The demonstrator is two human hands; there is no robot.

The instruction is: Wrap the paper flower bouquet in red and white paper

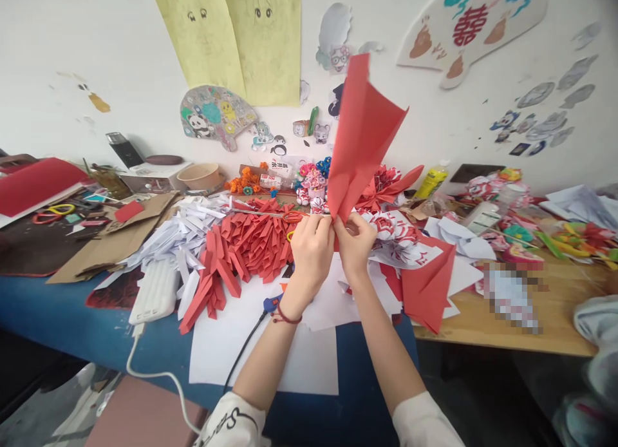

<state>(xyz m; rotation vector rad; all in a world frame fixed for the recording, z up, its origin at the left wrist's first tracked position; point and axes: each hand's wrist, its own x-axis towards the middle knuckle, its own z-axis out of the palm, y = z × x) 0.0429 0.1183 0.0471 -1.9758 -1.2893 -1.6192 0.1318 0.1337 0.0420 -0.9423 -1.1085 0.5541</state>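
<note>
A large sheet of folded red paper point(360, 131) stands up above my hands, its wide end fanning out toward the wall. My left hand point(313, 250) pinches its narrow lower end from the left, the fingers curled. From the right, my right hand point(355, 244) grips the same end, thumb and fingers pressed together close to the left hand. Left of them lies a heap of folded red paper strips point(255, 241). Beyond the right wrist rests another creased red sheet point(427, 283), over white sheets. The pinched tip is partly hidden by my fingers.
White paper strips point(188, 225) and a white power bank point(155, 292) with a cable lie left. White paper point(270, 363) covers the blue table point(62, 318) in front. Scissors point(54, 213) lie far left; a yellow bottle point(432, 180) stands at the back right.
</note>
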